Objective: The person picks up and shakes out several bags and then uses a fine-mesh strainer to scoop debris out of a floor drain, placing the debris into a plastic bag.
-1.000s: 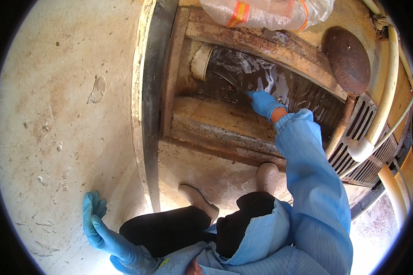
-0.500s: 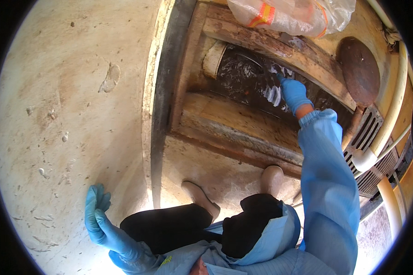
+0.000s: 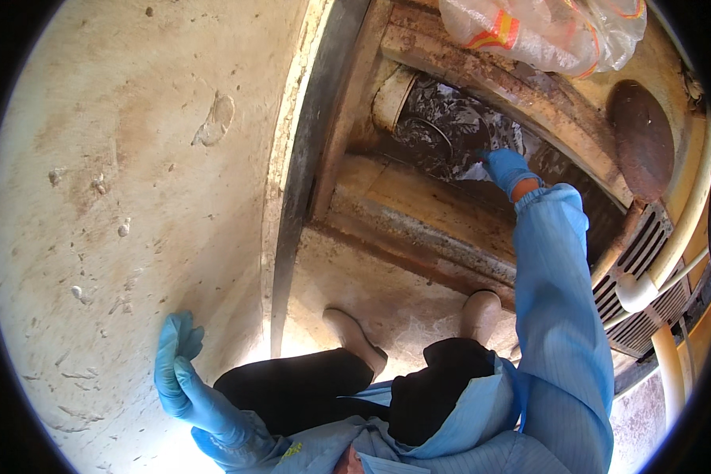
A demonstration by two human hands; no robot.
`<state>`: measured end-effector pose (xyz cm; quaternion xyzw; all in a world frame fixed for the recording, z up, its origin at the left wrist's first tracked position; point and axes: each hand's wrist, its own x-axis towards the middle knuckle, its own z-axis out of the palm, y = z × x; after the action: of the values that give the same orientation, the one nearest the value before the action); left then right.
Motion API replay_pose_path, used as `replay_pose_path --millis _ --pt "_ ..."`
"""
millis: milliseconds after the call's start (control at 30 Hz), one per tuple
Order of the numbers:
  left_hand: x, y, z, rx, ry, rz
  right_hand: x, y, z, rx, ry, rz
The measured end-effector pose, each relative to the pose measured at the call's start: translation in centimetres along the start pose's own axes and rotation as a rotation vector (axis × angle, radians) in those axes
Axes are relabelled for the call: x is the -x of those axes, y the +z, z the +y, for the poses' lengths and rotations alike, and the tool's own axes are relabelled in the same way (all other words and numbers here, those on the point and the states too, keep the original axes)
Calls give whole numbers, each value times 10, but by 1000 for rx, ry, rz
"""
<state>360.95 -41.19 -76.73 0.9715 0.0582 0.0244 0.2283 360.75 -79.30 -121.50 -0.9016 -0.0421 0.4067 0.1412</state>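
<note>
Landmark: the open drain trench (image 3: 419,213). Nearest us, our left hand (image 3: 178,367), blue-gloved, hangs well left of the trench w/ fingers spread, holding nothing. Boots (image 3: 354,338) stand on the floor just short of it. Farther, our right hand (image 3: 504,167) reaches down into the trench, touching wet dark sludge (image 3: 442,130); can't tell if its fingers grip. We judge the sludge soft, slippery, heavy-ish: scoop from under, don't pinch. Beyond the trench: plastic bag (image 3: 545,31), round rusty lid (image 3: 644,138).

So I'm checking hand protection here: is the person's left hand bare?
No, the left hand wears a blue glove and rests open against the pale wall.
</note>
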Motion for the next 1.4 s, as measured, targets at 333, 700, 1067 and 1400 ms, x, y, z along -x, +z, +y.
replay_pose_path --millis 333,700,1067,1400 --pt "-2 3 2 -1 -9 8 8 -5 9 -11 -165 4" --pt "-3 8 8 -44 -44 27 0 -38 28 -116 -320 -87" --pt "-3 10 8 -12 -37 26 26 -77 26 -132 -310 -104" --pt "-2 2 0 113 -39 -45 61 -118 21 -214 -309 -151"
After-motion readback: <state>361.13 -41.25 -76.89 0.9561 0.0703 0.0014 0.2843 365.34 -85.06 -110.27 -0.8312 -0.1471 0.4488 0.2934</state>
